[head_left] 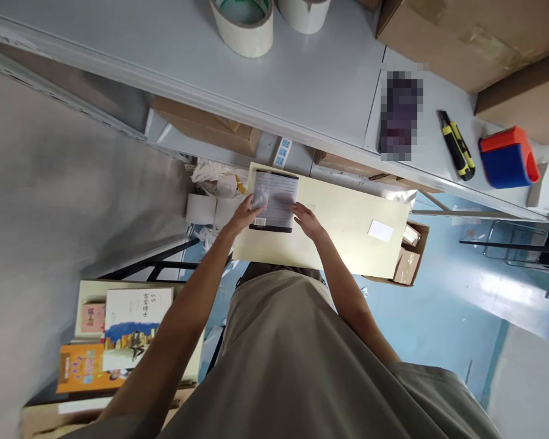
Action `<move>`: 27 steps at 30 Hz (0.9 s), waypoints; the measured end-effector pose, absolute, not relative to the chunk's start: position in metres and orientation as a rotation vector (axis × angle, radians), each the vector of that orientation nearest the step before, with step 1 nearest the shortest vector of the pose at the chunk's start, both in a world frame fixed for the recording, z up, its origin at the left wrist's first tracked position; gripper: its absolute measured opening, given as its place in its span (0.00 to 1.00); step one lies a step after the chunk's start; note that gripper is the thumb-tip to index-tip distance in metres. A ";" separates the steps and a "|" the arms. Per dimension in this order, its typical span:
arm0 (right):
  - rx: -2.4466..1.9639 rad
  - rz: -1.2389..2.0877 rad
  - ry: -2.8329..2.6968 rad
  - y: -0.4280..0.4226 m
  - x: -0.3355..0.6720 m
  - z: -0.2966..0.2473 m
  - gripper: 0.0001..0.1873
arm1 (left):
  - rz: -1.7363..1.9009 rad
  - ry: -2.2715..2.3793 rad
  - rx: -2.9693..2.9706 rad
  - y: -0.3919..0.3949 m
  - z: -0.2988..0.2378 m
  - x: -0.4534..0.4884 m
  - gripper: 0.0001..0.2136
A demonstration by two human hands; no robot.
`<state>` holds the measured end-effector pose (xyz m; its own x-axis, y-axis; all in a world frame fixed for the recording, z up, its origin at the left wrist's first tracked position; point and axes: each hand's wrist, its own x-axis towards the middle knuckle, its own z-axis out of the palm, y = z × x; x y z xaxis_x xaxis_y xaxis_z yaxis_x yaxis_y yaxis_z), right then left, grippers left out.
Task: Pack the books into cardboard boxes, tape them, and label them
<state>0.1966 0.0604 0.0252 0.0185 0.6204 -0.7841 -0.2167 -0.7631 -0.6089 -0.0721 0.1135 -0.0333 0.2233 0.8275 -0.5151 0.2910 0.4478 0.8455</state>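
A book (276,201) with a grey printed cover lies on a pale yellow tabletop (348,238) below me. My left hand (246,213) grips the book's left edge, fingers curled over a crumpled bit of clear wrap. Resting against the book's lower right corner is my right hand (307,219), its fingers bent on the cover. A small white label (380,230) lies on the tabletop to the right of the book.
A grey shelf (329,91) above holds two tape rolls (243,24), a yellow-black utility knife (457,146), a red-blue tape dispenser (507,158) and cardboard boxes (471,36). Books (132,329) are stacked at lower left. An open carton (409,259) stands on the blue floor.
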 end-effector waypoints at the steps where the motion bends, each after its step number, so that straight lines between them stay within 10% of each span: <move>1: -1.683 1.819 -0.430 0.058 0.200 0.028 0.36 | 0.489 1.376 1.073 0.110 -0.029 -0.072 0.38; 27: -1.135 2.237 -0.780 -0.043 0.340 0.127 0.33 | 0.728 1.405 0.919 -0.084 0.129 0.093 0.32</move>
